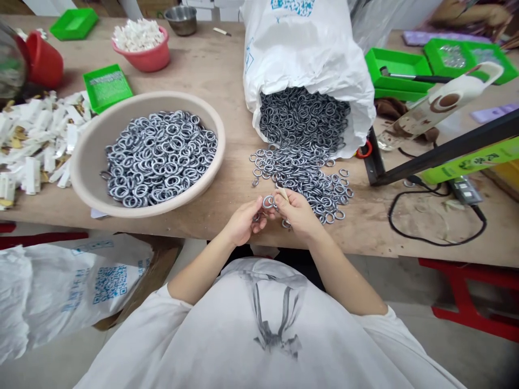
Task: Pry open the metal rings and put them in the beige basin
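Observation:
My left hand [246, 220] is closed, its thumb and fingers pinching a grey ring [268, 202] over the table's front edge. My right hand [298, 213] is closed too, with a small flat beige strip [283, 193] between thumb and fingers, close against the ring. Just beyond the hands spreads a pile of loose grey rings [302, 170], spilling from the mouth of a white sack [300, 59]. To the left stands a wide beige basin [221, 140] holding many similar rings [162, 156].
White plastic parts [32, 140] lie heaped at the left, near a green tray [107, 86] and a pink bowl [150, 56]. On the right are a green tray [397, 65], a bottle [441, 105], a black metal bar [446, 148] and a looped cable [438, 243].

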A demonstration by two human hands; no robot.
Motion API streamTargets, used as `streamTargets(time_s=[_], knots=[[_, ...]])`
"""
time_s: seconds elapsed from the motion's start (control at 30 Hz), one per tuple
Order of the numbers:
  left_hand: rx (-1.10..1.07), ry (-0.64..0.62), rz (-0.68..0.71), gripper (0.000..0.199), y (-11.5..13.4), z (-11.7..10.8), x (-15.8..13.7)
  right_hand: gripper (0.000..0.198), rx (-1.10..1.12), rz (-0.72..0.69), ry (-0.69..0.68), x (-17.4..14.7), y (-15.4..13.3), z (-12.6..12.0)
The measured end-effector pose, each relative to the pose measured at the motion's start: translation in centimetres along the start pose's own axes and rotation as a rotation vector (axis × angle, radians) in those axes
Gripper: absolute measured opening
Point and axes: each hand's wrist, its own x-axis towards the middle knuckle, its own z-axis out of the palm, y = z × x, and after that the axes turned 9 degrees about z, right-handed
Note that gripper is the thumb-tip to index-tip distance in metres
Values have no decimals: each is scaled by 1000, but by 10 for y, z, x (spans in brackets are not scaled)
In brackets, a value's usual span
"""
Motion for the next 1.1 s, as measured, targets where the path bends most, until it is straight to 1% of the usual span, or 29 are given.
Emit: streamTargets(time_s=[0.07,0.17,0.23,0.3,0.33,0.4,0.47,0.53,0.63,0.77,0.83,0.9,0.93,0.97,1.03,1.1], knots=[[-12,-49,-36,58,2,3,-3,44,-7,-25,10,3,5,0],[-99,-73,-105,53,6,8,-7,42,-101,-70,61,4,10,2],[-114,-46,-88,50,8,10,-9,41,-287,-136,183,-1,9,2],[-70,13,-8,48,8,12,-10,41,-547,-244,315,-8,5,0],[-39,41,38,48,7,12,-9,43,-672,-295,353,-13,3,-1],[11,72,102,48,5,11,-9,48,-853,-361,346,-21,-1,-2],[28,76,127,49,3,10,-9,51,-952,-388,317,-26,-5,-1],[27,72,136,49,1,10,-10,52,-1000,-405,307,-29,-9,0],[29,49,138,48,1,9,-11,53,-1010,-426,294,-31,-13,2],[67,-16,142,50,4,5,-15,53,-996,-371,208,-31,-16,1],[115,-105,146,50,5,3,-19,53,-984,-308,175,-28,-14,-3],[153,-225,142,49,5,1,-24,54,-998,-209,198,-20,-11,-8],[155,-269,146,48,5,0,-26,54,-1017,-152,222,-14,-10,-10],[142,-286,159,47,5,-1,-27,53,-1043,-103,246,-7,-9,-11],[104,-239,196,43,6,-5,-27,47,-1108,-59,281,10,-10,-10],[88,-145,213,35,8,-11,-24,36,-1200,-62,303,29,-12,-5]])
